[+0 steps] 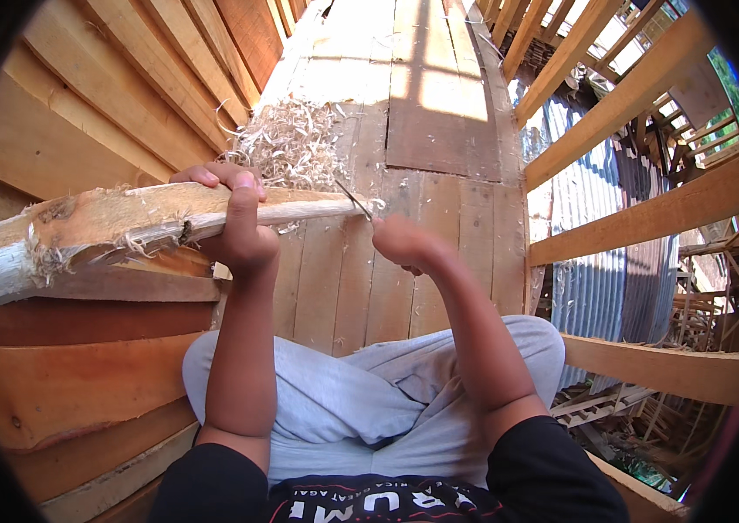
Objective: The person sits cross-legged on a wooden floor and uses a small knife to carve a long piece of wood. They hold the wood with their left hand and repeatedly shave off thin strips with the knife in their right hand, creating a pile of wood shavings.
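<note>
A long, curved piece of pale wood (82, 222) comes in from the left and narrows toward the middle of the head view. Its surface is rough, with frayed fibres and a dark hole near my left hand. My left hand (240, 213) is wrapped round the wood, its thumb on top. At the wood's narrow tip a thin blade (354, 199) lies across it, touching or very close to the end. My right hand (404, 242) is closed round the blade's handle, which the fingers mostly hide. Small curls of wood cling near the blade.
Wood shavings (291, 144) lie heaped on the plank floor (343, 279) beyond my left hand. Stacked boards (82, 383) line the left side. A slatted wooden railing (648, 213) runs along the right, with corrugated metal sheets (596, 288) below it. My crossed legs are close underneath.
</note>
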Tool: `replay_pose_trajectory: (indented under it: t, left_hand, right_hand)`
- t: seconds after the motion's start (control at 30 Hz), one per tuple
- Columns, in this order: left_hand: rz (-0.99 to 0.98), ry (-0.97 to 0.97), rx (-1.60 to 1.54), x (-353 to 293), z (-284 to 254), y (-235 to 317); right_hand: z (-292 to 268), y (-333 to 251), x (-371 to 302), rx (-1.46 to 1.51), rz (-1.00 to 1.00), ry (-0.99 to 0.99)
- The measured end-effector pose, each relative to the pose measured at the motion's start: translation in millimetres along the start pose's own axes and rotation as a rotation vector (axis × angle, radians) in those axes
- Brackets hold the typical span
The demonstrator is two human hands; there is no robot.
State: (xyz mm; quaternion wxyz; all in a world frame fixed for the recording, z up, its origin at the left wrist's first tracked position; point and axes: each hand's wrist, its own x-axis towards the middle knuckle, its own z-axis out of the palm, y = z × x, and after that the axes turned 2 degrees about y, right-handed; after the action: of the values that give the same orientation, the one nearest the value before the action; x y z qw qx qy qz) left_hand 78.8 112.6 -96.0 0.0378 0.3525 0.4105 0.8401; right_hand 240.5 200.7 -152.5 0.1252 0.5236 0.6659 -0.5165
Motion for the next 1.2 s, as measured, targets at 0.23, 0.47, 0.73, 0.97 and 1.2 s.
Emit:
replay_pose_trajectory:
  t: [0.23,0.47,0.73,0.97,1.2]
  left_hand:
    - [-0.029,-0.098,-0.126,-6,19,-7]
    - [-0.077,0.036,-0.070,-3,12,5]
    - [-0.038,0.034,-0.027,-2,5,6]
    - [-0.053,0.105,-0.124,17,-3,16]
    - [-0.021,0.209,-0.142,36,-18,38]
  right_hand:
    - [34,68,80,0.023,-0.004,0.211]
    - [18,40,46,-0.112,0.036,0.097]
    - [-8,10,2,-0.295,0.030,0.029]
    - [-33,52,24,-0.404,-0.104,0.286]
    - [-75,100,36,-0.433,-0.104,0.442]
